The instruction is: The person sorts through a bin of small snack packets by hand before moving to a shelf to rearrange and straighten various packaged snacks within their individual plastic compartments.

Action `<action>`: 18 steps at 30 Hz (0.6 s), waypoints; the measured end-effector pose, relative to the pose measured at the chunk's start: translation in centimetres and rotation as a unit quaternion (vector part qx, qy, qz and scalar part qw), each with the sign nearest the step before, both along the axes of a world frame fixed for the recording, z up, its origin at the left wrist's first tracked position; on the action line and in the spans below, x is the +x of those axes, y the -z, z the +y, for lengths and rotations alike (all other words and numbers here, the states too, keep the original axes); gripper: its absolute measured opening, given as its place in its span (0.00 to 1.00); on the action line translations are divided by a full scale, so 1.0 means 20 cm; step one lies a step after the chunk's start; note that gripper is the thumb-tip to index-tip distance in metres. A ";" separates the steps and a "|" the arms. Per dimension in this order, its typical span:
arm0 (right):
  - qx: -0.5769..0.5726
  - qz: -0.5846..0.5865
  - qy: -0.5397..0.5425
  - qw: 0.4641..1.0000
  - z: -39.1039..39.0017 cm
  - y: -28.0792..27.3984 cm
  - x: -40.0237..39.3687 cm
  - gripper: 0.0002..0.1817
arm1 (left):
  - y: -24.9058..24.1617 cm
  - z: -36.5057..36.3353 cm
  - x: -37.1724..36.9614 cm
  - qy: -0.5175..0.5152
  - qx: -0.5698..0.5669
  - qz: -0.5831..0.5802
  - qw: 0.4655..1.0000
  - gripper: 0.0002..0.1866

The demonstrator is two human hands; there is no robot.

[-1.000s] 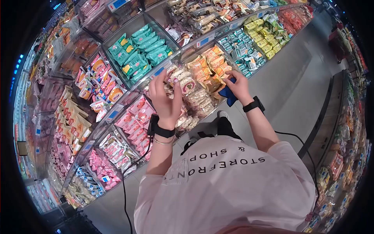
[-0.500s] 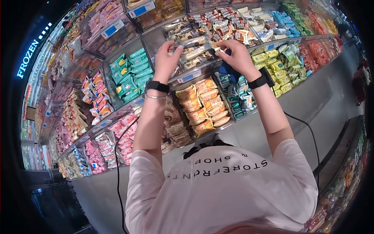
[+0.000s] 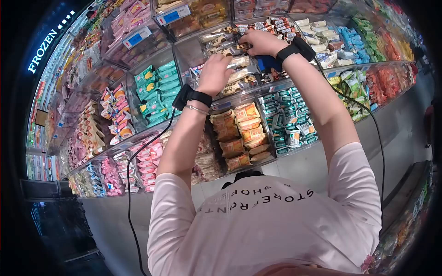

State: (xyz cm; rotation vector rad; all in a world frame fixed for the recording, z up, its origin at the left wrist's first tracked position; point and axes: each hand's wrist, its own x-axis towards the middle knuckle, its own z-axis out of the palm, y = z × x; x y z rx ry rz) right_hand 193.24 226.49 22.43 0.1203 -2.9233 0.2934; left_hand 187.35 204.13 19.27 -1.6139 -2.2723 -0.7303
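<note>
Both my hands are over a clear bin of snack packets (image 3: pixel 241 75) in see-through wrappers with cream and dark brown contents. My left hand (image 3: pixel 215 73) is at the bin's left side, its thumb and fingers apart beside the front packets, with nothing visible in it. Farther back, my right hand (image 3: pixel 264 43) reaches in from the right. Its fingers are bent around the end of a packet in the back rows, and the fingertips are partly hidden. Below my right wrist, a dark blue patch (image 3: pixel 268 63) shows among the packets.
Teal packets (image 3: pixel 159 87) fill a bin on the left. Orange-and-cream packets (image 3: pixel 248 129) and small green packets (image 3: pixel 292 119) lie in the lower front row. A price label (image 3: pixel 174 15) hangs on an upper divider. A black cable (image 3: pixel 131 184) trails from my left wrist.
My right hand has moved left and farther back over the packets. My left hand has shifted right toward the front packets. The view has turned slightly, showing more of the green packets.
</note>
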 end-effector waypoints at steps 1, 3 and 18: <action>0.024 0.020 -0.018 0.999 0.01 0.00 -0.02 0.25 | 0.00 0.00 0.00 0.010 0.010 0.002 1.000 0.18; 0.012 -0.018 -0.021 1.000 0.00 -0.02 -0.06 0.23 | -0.02 -0.01 0.00 -0.001 0.016 0.006 1.000 0.17; 0.073 0.174 0.063 0.980 -0.04 -0.03 -0.09 0.13 | 0.01 0.05 -0.12 -0.053 0.043 -0.036 0.997 0.22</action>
